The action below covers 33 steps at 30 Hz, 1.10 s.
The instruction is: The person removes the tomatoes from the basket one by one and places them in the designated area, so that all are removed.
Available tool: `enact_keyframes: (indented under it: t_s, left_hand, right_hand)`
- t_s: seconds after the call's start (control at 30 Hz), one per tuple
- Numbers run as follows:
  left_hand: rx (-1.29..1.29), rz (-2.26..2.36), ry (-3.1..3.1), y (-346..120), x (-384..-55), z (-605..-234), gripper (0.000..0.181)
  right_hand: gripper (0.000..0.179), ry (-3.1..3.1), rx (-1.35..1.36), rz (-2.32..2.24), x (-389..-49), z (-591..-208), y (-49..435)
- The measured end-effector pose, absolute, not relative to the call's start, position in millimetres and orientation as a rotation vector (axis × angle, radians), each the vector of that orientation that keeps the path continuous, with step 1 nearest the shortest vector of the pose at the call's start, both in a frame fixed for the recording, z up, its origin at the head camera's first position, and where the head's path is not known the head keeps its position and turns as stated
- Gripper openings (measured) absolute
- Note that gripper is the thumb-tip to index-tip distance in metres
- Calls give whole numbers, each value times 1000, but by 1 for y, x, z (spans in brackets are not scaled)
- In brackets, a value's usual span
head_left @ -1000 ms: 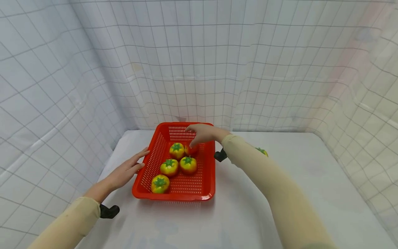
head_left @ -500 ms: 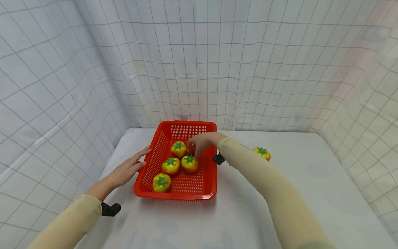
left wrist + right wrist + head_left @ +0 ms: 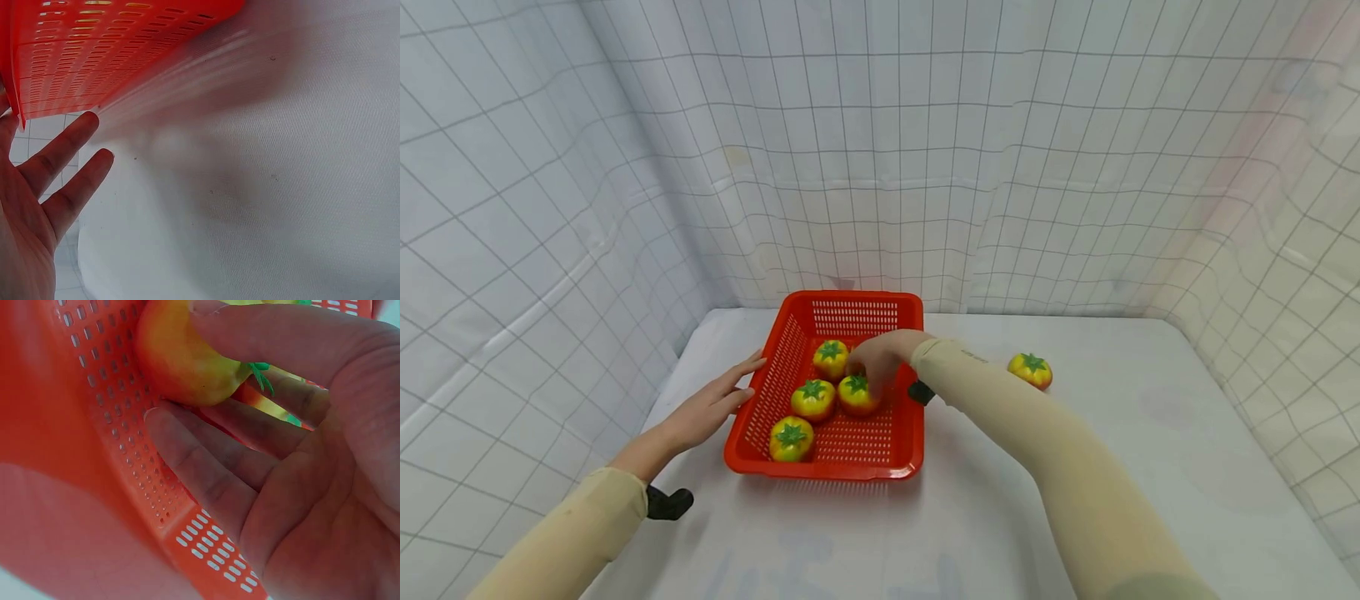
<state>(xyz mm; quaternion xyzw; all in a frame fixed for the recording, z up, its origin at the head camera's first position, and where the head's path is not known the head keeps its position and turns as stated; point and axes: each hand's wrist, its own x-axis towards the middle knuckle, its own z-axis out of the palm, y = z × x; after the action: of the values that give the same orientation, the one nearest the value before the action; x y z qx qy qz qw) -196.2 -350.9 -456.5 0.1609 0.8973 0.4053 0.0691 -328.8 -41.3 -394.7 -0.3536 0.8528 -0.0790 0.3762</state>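
A red plastic basket (image 3: 857, 443) with slotted walls stands on the white table, holding several yellow-red tomatoes with green star-shaped tops. Inside it my right hand (image 3: 882, 358) reaches down at the right side. In the right wrist view its thumb and fingers pinch a tomato (image 3: 187, 356) whose green leaves face the palm; the head view hides this one under the hand. Just in front of the thumb lies another tomato (image 3: 857, 396). My left hand (image 3: 703, 412) touches the basket's left rim with fairly straight fingers, two of them (image 3: 75, 134) spread apart.
One more tomato (image 3: 1031, 370) sits on the table to the right of the basket, beside my right sleeve (image 3: 1030, 417). White gridded cloth (image 3: 925, 167) hangs behind and on both sides of the table (image 3: 1150, 433).
My right hand has lowered into the basket and closed in around the reddish tomato there. The left hand keeps its place at the rim. The tomato on the table shows more fully.
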Motion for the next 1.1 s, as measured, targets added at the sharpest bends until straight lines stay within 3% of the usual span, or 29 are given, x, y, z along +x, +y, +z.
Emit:
enact_keyframes:
  t_s: [1.1]
  left_hand:
    - [552,1281,2722,-354,-196,-462,32]
  right_hand:
    - [52,2134,-860,-225,-315,-398,-46]
